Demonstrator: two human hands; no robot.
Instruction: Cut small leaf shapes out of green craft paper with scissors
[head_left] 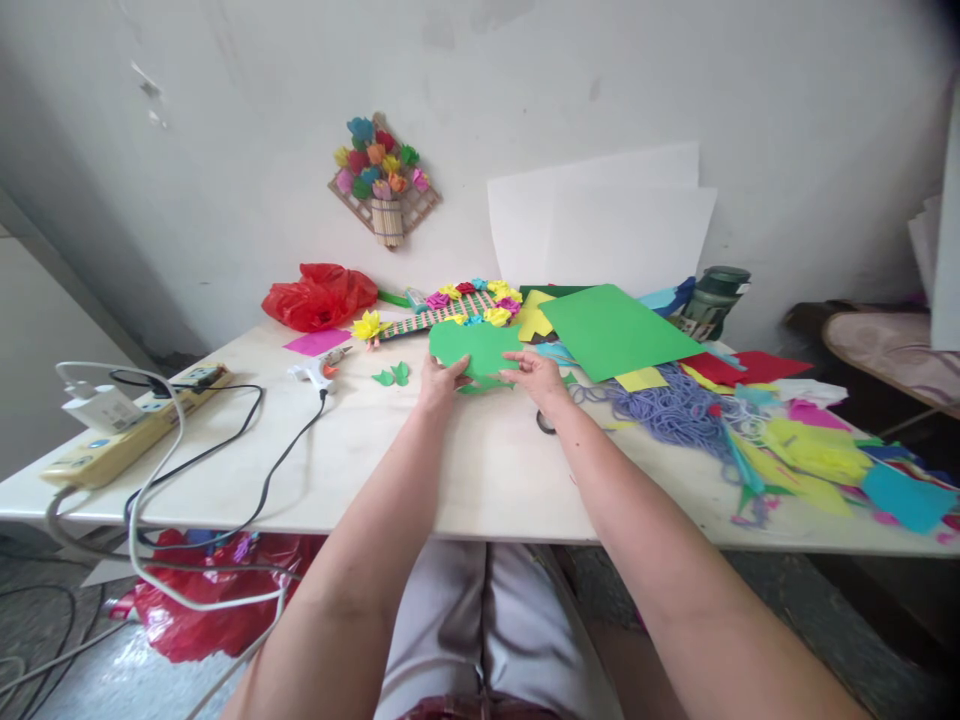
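Observation:
Between my two hands is a piece of green paper with a partly curved edge, held just above the table. My left hand grips its lower left side, thumb on top. At its right side my right hand pinches the edge between thumb and fingers. Small green paper leaves lie on the table left of my left hand. Close below my right hand, a dark ring-like handle shows; the rest of it is hidden. Behind the paper stands a woven piece trimmed with paper flowers.
A glue gun and a power strip with trailing cords are on the left. To the right lie a large green sheet, purple yarn and paper scraps. A jar stands behind. A red bag sits at back left.

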